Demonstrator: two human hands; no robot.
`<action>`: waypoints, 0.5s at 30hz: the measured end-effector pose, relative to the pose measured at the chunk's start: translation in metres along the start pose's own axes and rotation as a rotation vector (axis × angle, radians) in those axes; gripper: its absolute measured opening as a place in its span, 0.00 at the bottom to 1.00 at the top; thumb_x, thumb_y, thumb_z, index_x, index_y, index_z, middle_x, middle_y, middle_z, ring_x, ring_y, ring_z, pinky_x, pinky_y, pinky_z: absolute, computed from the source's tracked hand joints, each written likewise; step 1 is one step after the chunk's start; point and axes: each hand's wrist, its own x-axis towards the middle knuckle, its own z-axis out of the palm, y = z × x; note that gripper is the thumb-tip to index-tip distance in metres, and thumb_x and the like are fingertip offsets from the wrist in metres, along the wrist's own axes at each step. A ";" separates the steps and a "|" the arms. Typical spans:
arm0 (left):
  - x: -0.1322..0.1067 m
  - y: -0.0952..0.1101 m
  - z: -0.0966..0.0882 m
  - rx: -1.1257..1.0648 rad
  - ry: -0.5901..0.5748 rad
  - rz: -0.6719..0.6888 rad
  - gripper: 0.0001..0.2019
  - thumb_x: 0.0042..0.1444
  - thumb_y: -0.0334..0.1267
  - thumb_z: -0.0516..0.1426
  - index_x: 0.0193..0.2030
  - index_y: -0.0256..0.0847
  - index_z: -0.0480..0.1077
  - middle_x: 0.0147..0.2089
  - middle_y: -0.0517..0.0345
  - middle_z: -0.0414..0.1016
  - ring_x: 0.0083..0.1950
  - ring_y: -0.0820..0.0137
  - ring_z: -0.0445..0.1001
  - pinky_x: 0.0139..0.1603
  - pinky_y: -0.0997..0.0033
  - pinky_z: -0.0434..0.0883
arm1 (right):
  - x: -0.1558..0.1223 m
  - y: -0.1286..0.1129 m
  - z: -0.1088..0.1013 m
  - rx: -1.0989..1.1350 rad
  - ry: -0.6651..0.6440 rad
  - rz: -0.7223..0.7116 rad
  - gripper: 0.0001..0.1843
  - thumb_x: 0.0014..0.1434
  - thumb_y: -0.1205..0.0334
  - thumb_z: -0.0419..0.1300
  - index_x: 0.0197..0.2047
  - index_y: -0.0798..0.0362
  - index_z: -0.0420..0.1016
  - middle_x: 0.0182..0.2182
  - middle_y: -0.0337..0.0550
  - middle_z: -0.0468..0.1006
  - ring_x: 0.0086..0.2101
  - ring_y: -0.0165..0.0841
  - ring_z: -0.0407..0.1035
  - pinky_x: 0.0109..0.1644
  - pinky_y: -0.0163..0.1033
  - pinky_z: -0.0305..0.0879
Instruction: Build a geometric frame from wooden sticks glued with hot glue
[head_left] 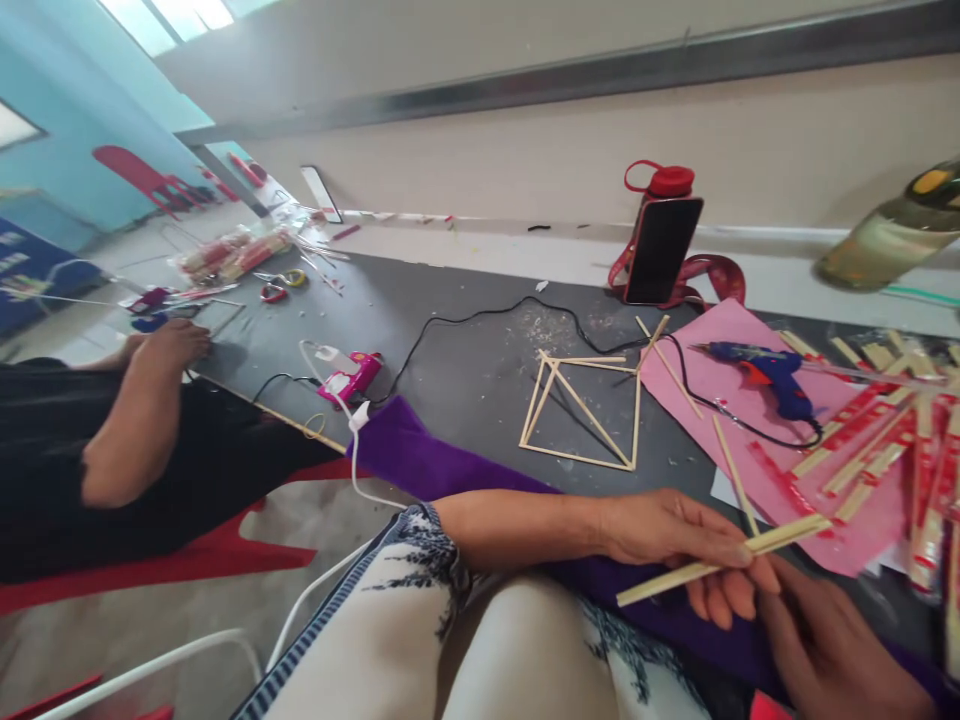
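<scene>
My left hand [679,540] reaches across my lap and pinches a pair of wooden chopsticks [724,560] near their middle. My right hand [832,650] sits just below and to the right of it, at the bottom right corner; its fingers touch the left hand's fingertips under the sticks, and I cannot make out whether they grip anything. On the dark table stands a frame glued from wooden sticks [581,410], just beyond my left wrist. A blue glue gun [765,375] lies on a pink sheet [720,400].
Many wrapped chopsticks [892,440] are piled at the right. A phone [660,250] leans on a red-capped bottle. A black cord crosses the table. Another person's arm [142,400] rests at the left table edge. Purple cloth [427,460] hangs over the near edge.
</scene>
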 end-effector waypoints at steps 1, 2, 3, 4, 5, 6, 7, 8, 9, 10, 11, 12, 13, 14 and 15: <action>0.002 -0.004 -0.002 -0.011 -0.014 0.022 0.11 0.57 0.37 0.57 0.41 0.33 0.77 0.29 0.55 0.76 0.30 0.69 0.79 0.29 0.74 0.75 | 0.002 -0.003 -0.002 -0.031 0.004 0.002 0.20 0.64 0.49 0.52 0.54 0.48 0.74 0.40 0.46 0.82 0.35 0.39 0.77 0.41 0.40 0.70; 0.004 -0.007 -0.004 -0.019 -0.022 0.045 0.11 0.57 0.37 0.57 0.41 0.32 0.77 0.30 0.54 0.76 0.29 0.69 0.79 0.28 0.75 0.75 | 0.003 -0.006 -0.004 -0.056 0.012 0.002 0.21 0.65 0.49 0.51 0.53 0.49 0.74 0.39 0.47 0.82 0.34 0.38 0.77 0.40 0.39 0.69; 0.006 -0.010 -0.006 -0.023 -0.029 0.064 0.12 0.57 0.37 0.57 0.41 0.32 0.76 0.30 0.54 0.77 0.29 0.70 0.79 0.27 0.75 0.75 | 0.004 -0.009 -0.005 -0.076 0.020 0.001 0.21 0.66 0.48 0.50 0.52 0.51 0.74 0.39 0.47 0.82 0.34 0.37 0.77 0.39 0.38 0.69; 0.007 -0.011 -0.006 -0.020 -0.035 0.079 0.12 0.58 0.37 0.56 0.42 0.31 0.76 0.30 0.53 0.77 0.28 0.70 0.79 0.27 0.76 0.75 | 0.004 -0.010 -0.005 -0.089 0.028 0.001 0.22 0.66 0.47 0.50 0.52 0.52 0.74 0.39 0.47 0.82 0.34 0.37 0.77 0.37 0.37 0.68; 0.007 -0.012 -0.006 -0.011 -0.042 0.092 0.12 0.59 0.38 0.56 0.43 0.32 0.76 0.30 0.54 0.77 0.28 0.70 0.78 0.28 0.76 0.75 | 0.005 -0.011 -0.005 -0.097 0.039 -0.001 0.23 0.66 0.47 0.50 0.52 0.54 0.74 0.39 0.47 0.82 0.33 0.36 0.77 0.36 0.36 0.67; 0.006 -0.012 -0.005 0.001 -0.046 0.109 0.12 0.59 0.37 0.55 0.44 0.32 0.76 0.30 0.54 0.77 0.28 0.71 0.78 0.28 0.76 0.75 | 0.005 -0.011 -0.005 -0.101 0.052 -0.006 0.24 0.67 0.46 0.49 0.52 0.55 0.74 0.39 0.48 0.81 0.33 0.36 0.77 0.36 0.36 0.67; 0.005 -0.011 -0.004 0.014 -0.047 0.128 0.13 0.60 0.37 0.55 0.45 0.32 0.76 0.29 0.54 0.76 0.27 0.71 0.78 0.28 0.77 0.74 | 0.004 -0.010 -0.004 -0.104 0.070 -0.016 0.24 0.67 0.46 0.49 0.52 0.55 0.73 0.39 0.48 0.81 0.33 0.35 0.77 0.35 0.35 0.67; 0.004 -0.011 -0.002 0.025 -0.046 0.146 0.13 0.60 0.37 0.55 0.46 0.32 0.75 0.29 0.55 0.76 0.27 0.72 0.78 0.27 0.77 0.74 | 0.004 -0.009 -0.003 -0.111 0.087 -0.029 0.23 0.67 0.47 0.49 0.52 0.55 0.73 0.39 0.47 0.81 0.33 0.34 0.77 0.35 0.35 0.66; 0.002 -0.010 -0.001 0.034 -0.042 0.160 0.13 0.60 0.36 0.54 0.46 0.32 0.75 0.28 0.55 0.76 0.27 0.72 0.78 0.27 0.78 0.73 | 0.004 -0.009 -0.002 -0.119 0.101 -0.048 0.22 0.68 0.48 0.50 0.52 0.55 0.73 0.40 0.47 0.81 0.33 0.34 0.77 0.36 0.35 0.66; 0.001 -0.010 0.000 0.037 -0.032 0.171 0.13 0.61 0.36 0.54 0.47 0.32 0.76 0.28 0.56 0.76 0.27 0.72 0.78 0.27 0.78 0.73 | 0.003 -0.008 -0.001 -0.128 0.117 -0.069 0.21 0.68 0.49 0.50 0.52 0.55 0.73 0.40 0.46 0.81 0.34 0.34 0.77 0.36 0.35 0.66; 0.001 -0.010 0.001 0.037 -0.023 0.173 0.13 0.61 0.36 0.54 0.46 0.32 0.76 0.29 0.55 0.76 0.27 0.72 0.78 0.27 0.78 0.74 | 0.003 -0.008 0.000 -0.137 0.131 -0.089 0.20 0.68 0.50 0.50 0.52 0.54 0.73 0.40 0.45 0.81 0.34 0.33 0.77 0.37 0.35 0.66; 0.001 -0.011 0.002 0.035 -0.016 0.168 0.13 0.61 0.37 0.54 0.46 0.32 0.75 0.30 0.55 0.76 0.28 0.72 0.78 0.28 0.77 0.74 | 0.003 -0.009 0.001 -0.140 0.146 -0.103 0.19 0.68 0.51 0.50 0.51 0.53 0.73 0.39 0.44 0.81 0.34 0.33 0.76 0.37 0.35 0.66; 0.001 -0.011 0.003 0.033 -0.007 0.161 0.13 0.61 0.37 0.54 0.45 0.32 0.75 0.31 0.54 0.77 0.28 0.71 0.78 0.28 0.76 0.74 | 0.003 -0.009 0.001 -0.139 0.157 -0.109 0.18 0.68 0.52 0.51 0.51 0.53 0.73 0.39 0.43 0.81 0.33 0.32 0.76 0.37 0.35 0.65; 0.001 -0.012 0.004 0.032 0.007 0.157 0.13 0.62 0.37 0.54 0.45 0.33 0.75 0.31 0.54 0.77 0.28 0.71 0.78 0.28 0.76 0.74 | 0.003 -0.009 0.001 -0.136 0.165 -0.105 0.17 0.68 0.52 0.51 0.51 0.52 0.73 0.38 0.43 0.81 0.33 0.32 0.76 0.37 0.35 0.65; 0.002 -0.013 0.005 0.038 0.023 0.153 0.12 0.62 0.37 0.53 0.45 0.33 0.75 0.32 0.54 0.77 0.28 0.72 0.78 0.28 0.76 0.74 | 0.004 -0.010 0.002 -0.133 0.175 -0.093 0.17 0.68 0.52 0.51 0.51 0.52 0.73 0.38 0.43 0.80 0.33 0.32 0.76 0.37 0.35 0.65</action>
